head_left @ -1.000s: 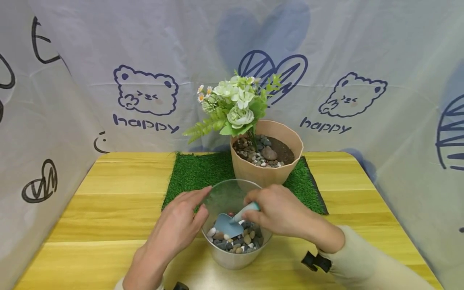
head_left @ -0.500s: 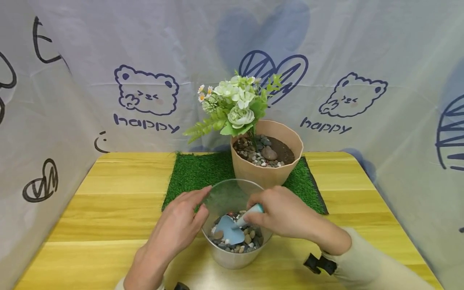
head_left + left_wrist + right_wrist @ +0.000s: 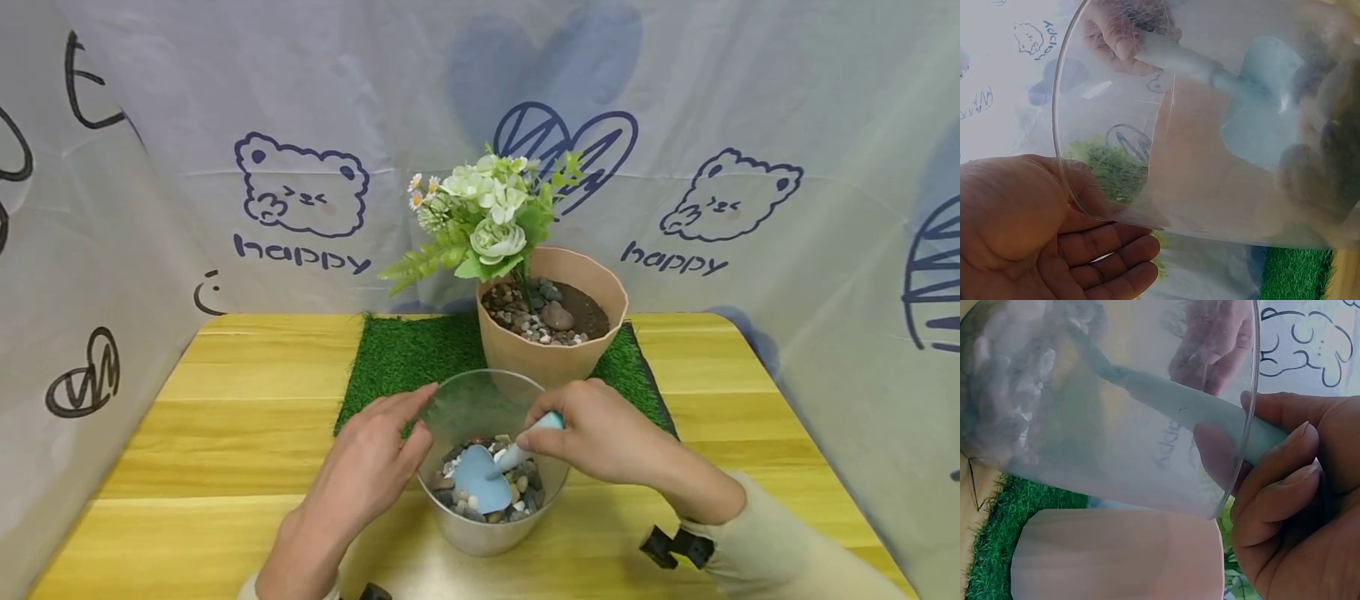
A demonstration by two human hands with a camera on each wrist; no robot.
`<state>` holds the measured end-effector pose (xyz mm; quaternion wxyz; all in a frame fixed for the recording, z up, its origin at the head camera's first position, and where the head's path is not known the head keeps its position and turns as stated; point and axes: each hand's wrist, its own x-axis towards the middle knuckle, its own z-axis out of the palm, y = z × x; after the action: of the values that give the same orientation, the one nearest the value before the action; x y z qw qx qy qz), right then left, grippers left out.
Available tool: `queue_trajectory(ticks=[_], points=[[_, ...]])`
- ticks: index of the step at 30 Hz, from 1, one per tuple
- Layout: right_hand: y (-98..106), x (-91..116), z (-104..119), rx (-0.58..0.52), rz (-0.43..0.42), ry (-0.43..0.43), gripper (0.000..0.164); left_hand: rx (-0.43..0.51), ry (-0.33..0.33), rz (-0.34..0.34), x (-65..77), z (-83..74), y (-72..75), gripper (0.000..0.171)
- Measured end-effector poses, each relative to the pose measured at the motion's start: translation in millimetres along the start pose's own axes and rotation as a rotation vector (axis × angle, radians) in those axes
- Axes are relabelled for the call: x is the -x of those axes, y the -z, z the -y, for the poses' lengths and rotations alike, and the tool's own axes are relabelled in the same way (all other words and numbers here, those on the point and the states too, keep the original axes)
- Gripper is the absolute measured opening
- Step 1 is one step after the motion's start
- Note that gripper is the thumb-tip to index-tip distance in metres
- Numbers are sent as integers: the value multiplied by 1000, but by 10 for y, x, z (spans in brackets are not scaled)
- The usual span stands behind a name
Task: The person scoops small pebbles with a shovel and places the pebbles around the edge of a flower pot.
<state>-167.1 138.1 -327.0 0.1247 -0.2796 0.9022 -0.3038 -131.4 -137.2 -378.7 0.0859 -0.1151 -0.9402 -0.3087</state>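
Observation:
A clear plastic bucket point(image 3: 480, 533) with several mixed pebbles point(image 3: 525, 500) at its bottom stands on the table. My right hand point(image 3: 600, 433) grips the handle of a small light-blue trowel point(image 3: 480, 479), fingers curled round it at the bucket's rim. The trowel blade lies among the pebbles, tilted, with the handle rising to the right. At the bucket's left side rests my left hand point(image 3: 375, 454), its index finger and thumb spread along the rim. In the left wrist view, the other fingers point(image 3: 1116, 250) of the left hand are loosely bent beside the bucket wall.
Behind the bucket, a peach flowerpot point(image 3: 551, 362) holds soil, stones and artificial flowers point(image 3: 495, 225). It stands on a green grass mat point(image 3: 420, 350). The wooden table point(image 3: 225, 417) is enclosed by printed white cloth point(image 3: 420, 100) at the back and sides.
My right hand has shifted to the right, drawing the trowel handle with it. The blade has moved slightly right and toward me through the pebbles. My left hand has stayed in place.

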Motion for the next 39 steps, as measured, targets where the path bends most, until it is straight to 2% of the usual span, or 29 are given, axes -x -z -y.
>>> queue_trajectory(ticks=[5,8,11,16,18,20,25,28,31,34,39], points=[[30,45,-28,-39,-1,-39,15,9,9,8,-1,-8,-3,49],[-1,73,-3,18,-18,-48,15,11,11,10,-4,-10,-7,49],[-64,79,56,151,-91,-13,16,14,13,9,-5,-7,-5,49],[-193,31,128,411,-276,86,14,16,18,8,2,-3,-4,50],[-252,4,130,491,-296,134,15,10,20,5,7,-2,-3,50],[-298,-19,124,527,-286,180,15,7,20,4,9,0,-4,50],[-289,-53,115,423,-188,225,13,4,14,2,4,1,-6,49],[-230,-51,118,346,-117,191,13,2,10,-1,0,1,-8,49],[-182,-33,125,291,-83,130,15,-2,7,0,0,-3,-8,49],[-171,-30,153,280,-61,90,17,-4,10,4,4,-14,-5,49],[-160,-46,189,264,-1,85,18,3,22,14,5,-28,-6,49]])
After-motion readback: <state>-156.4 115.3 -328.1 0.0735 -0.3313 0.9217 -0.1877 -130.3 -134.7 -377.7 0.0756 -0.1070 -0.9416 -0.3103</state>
